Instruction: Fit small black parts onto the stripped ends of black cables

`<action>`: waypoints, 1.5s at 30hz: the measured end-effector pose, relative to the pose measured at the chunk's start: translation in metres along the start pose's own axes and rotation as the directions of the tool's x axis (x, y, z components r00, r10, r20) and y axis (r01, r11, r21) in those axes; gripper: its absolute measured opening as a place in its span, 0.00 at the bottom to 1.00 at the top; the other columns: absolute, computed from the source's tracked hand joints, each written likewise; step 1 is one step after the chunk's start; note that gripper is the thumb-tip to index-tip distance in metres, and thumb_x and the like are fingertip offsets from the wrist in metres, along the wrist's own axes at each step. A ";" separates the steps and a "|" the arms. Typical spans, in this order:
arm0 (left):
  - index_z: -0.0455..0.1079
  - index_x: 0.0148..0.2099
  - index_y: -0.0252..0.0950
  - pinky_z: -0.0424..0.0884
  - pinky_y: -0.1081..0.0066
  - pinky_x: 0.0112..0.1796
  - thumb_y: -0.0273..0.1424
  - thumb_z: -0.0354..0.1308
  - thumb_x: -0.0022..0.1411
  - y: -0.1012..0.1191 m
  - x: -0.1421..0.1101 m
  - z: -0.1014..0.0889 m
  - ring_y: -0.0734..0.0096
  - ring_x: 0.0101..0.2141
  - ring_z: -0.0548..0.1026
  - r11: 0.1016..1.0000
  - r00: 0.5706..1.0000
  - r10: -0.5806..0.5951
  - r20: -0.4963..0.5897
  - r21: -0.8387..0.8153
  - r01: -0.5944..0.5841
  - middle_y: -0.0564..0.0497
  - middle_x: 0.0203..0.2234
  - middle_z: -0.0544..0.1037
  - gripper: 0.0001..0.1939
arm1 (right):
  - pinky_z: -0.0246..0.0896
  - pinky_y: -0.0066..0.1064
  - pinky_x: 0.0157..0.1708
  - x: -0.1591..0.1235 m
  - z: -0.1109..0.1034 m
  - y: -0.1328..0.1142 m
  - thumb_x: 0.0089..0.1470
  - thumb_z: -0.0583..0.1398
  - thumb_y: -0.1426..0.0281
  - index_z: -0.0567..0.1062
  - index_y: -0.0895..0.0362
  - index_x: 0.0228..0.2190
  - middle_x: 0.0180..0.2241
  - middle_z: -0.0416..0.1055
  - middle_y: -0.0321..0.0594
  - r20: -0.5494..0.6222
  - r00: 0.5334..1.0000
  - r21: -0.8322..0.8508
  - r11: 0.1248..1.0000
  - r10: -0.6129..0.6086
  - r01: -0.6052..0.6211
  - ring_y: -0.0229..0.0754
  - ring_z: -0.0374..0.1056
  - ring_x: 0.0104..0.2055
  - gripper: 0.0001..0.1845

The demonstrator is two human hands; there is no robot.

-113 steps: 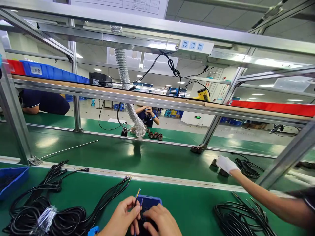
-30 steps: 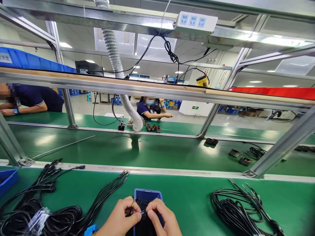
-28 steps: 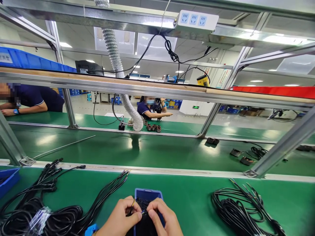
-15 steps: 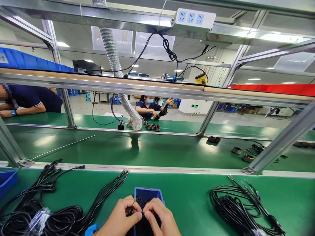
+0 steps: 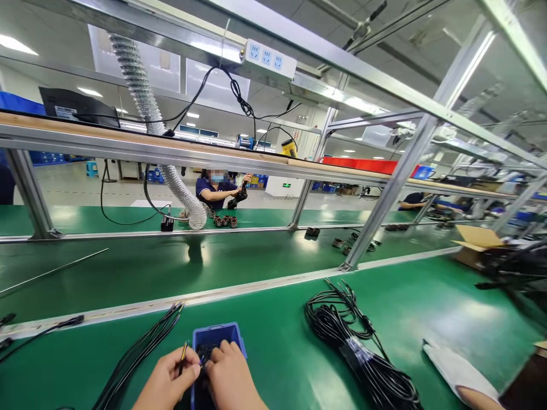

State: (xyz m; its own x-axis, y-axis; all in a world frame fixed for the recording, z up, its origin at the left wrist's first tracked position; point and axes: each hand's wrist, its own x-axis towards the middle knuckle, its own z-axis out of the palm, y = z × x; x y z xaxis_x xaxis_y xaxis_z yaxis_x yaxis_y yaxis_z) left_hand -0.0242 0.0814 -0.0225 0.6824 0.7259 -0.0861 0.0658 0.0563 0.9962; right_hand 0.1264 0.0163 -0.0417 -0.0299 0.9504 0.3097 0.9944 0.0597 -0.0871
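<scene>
L hand [image 5: 169, 377] pinched a wire [image 5: 183, 356] tip-up — my R hand [image 5: 228, 370] curled down, grip unclear, w/ blue bin [image 5: 216, 335] just under it.

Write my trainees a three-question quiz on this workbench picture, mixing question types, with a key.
1. True or false: the coiled bundle of black cables lies right of the blue rectangular plastic bin in the picture.

2. Multiple choice: which colour shows on the thin wire held upright in the bare left hand? A pink; B yellow; C white.

3. Count: how many sockets show on the white rectangular power strip?

Key: 1 true; 2 B; 3 three.
</scene>
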 end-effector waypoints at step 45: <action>0.68 0.32 0.36 0.60 0.70 0.36 0.41 0.63 0.52 0.019 -0.016 0.011 0.70 0.30 0.62 1.000 0.999 -0.015 0.045 -0.002 0.015 0.57 0.25 0.65 0.14 | 0.72 0.23 0.31 -0.020 -0.016 0.018 0.54 0.67 0.62 0.84 0.51 0.32 0.29 0.82 0.38 -0.168 0.936 0.875 0.485 0.310 -0.003 0.42 0.78 0.29 0.07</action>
State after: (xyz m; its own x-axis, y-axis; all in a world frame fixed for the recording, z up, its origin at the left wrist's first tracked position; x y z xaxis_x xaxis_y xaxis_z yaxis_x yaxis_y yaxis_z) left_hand -0.0256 0.0634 -0.0020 0.7137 0.6931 -0.1017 0.0747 0.0691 0.9948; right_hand 0.1462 -0.0068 -0.0341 0.2972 0.8565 0.4220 0.3937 0.2927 -0.8714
